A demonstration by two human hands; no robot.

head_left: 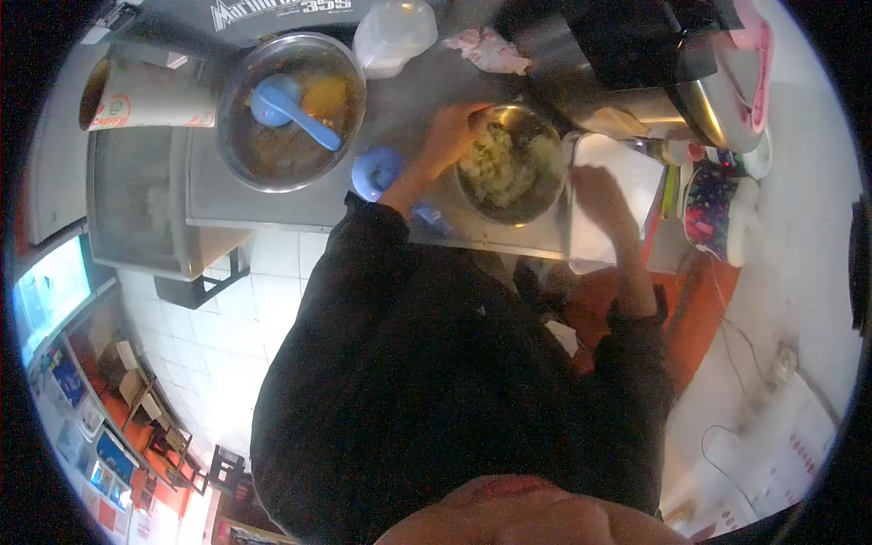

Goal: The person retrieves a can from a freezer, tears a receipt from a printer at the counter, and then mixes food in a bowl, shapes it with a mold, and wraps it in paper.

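Note:
A round metal bowl (514,221) stands on the counter before me, holding a pale yellowish, chopped or shredded food (498,168). My left hand (457,134) is at the bowl's upper left rim, its fingers curled over the edge. On the other side, my right hand (599,193) hovers over or rests on a white sheet or board (595,238), close to the bowl's right rim. Its fingers are dark and blurred, so their grip cannot be made out. A small blue bowl or cup (374,171) sits by my left forearm.
A large metal basin (238,173) with brownish contents and a blue ladle (313,127) stands left. Beyond are a translucent white container (394,36) and a crumpled bag (488,50). A paper tub (150,95) lies far left; a patterned container (711,211) stands right.

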